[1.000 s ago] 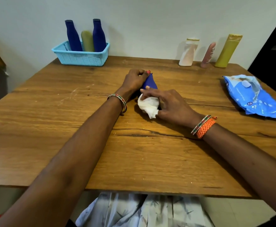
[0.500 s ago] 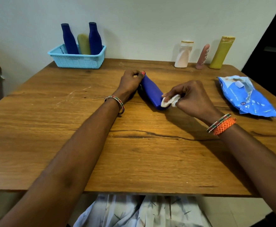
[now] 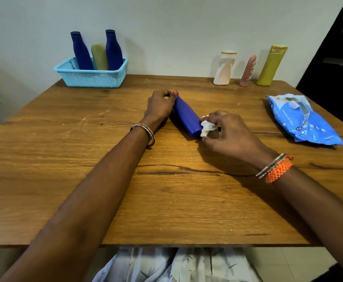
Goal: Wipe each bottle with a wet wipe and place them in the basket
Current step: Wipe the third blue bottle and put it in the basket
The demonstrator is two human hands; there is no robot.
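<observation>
Basket [image 3: 91,78] at desk's far-left corner holds two blue bottles, one olive. Left hand [image 3: 160,105] grips blue bottle [image 3: 187,117] mid-desk; right hand [image 3: 230,135] pinches wipe [image 3: 207,128] at its base, as half a second ago.

Matt, scratched wooden table [image 3: 105,180]; smooth blue plastic bottle [image 3: 187,117]; crumpled white wipe [image 3: 207,128]; perforated plastic basket [image 3: 91,78]; glossy wipes pack [image 3: 303,121].

basket [image 3: 91,78] back left on table [image 3: 166,200]; wipes pack [image 3: 303,121] right.
</observation>
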